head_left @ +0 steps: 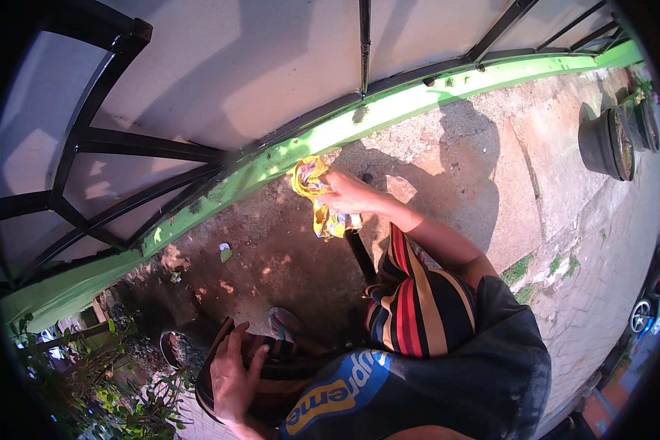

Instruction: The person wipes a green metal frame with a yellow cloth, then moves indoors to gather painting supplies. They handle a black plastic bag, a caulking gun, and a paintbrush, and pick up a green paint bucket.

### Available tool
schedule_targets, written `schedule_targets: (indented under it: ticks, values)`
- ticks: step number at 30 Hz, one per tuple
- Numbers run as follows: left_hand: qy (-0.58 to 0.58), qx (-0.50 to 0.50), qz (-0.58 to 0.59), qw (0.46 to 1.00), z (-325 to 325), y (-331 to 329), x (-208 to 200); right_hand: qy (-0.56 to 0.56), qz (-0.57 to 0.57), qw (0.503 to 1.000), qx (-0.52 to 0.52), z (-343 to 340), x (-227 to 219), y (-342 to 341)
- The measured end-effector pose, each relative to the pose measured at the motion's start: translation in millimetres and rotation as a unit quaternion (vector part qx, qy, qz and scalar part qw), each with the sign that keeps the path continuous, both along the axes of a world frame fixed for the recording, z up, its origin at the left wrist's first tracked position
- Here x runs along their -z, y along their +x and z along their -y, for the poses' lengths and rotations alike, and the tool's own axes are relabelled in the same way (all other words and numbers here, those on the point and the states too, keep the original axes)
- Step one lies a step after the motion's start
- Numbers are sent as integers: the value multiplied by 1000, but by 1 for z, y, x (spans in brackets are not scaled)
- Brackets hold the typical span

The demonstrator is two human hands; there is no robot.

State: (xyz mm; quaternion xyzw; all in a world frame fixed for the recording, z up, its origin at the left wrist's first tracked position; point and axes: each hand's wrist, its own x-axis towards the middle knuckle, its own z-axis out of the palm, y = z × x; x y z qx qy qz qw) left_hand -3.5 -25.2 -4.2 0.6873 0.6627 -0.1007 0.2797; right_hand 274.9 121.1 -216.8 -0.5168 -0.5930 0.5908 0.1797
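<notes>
My right hand (pixel 353 193) reaches forward, its fingers closed around a crumpled yellow patterned cloth (pixel 308 173). Part of the cloth hangs below the hand, close to the green ledge (pixel 279 155) at the foot of a fence. Just under the hanging cloth, a black bar (pixel 361 255) slants toward my striped shorts (pixel 411 312); I cannot tell whether they touch. My left hand (pixel 235 370) lies over my left knee on the striped fabric, fingers stretched out and holding nothing.
Black metal bars (pixel 365 44) frame pale panels (pixel 271 66) above the ledge. Dark plant pots (pixel 603 145) stand at the far right. A leafy plant (pixel 117 396) grows at lower left. A small white scrap and a leaf (pixel 226 254) lie on the ground. My foot (pixel 284 320) is below.
</notes>
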Motion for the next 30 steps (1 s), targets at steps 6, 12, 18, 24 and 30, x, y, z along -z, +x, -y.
schedule_targets:
  ticks: [6,12,18,24,30]
  values:
    - [-10,14,25,1000,-4,-12,-4,-133,-396,800,431,10,50,103]
    - [19,60,37,997,-11,-10,-3,-34,-344,791,504,-13,64,114]
    - [-1,17,65,998,-5,-20,0,94,-142,855,490,-22,55,92]
    - [-2,23,52,998,-10,-15,1,342,184,801,455,-37,71,81]
    - [-21,20,46,999,-11,-14,2,322,249,828,386,-61,69,91]
